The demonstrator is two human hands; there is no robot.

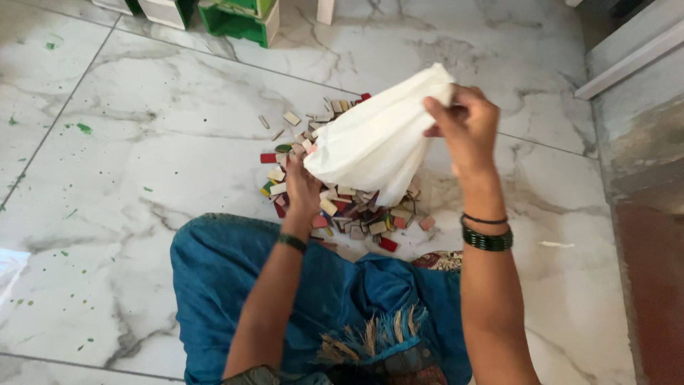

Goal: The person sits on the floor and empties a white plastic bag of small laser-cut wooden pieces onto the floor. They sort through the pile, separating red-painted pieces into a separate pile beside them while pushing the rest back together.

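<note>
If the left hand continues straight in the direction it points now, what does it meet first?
The left hand points away from the person, at the lower end of the white cloth bag. It would likely meet that bag first, with the pile of small coloured wooden blocks just below; depth is unclear.

1. A home-like indoor room with a polished white marble-patterned tile floor (142, 142), flecked with green paint.
2. Beyond the gripped white cloth bag (377, 139), green-and-white plastic stools (239, 18) stand.
3. Under it lie small coloured wooden pieces (342, 207), toy-like.

White marble floor (142, 107), grey veins, green paint specks; green-white crates (239, 18) at far edge.
</note>
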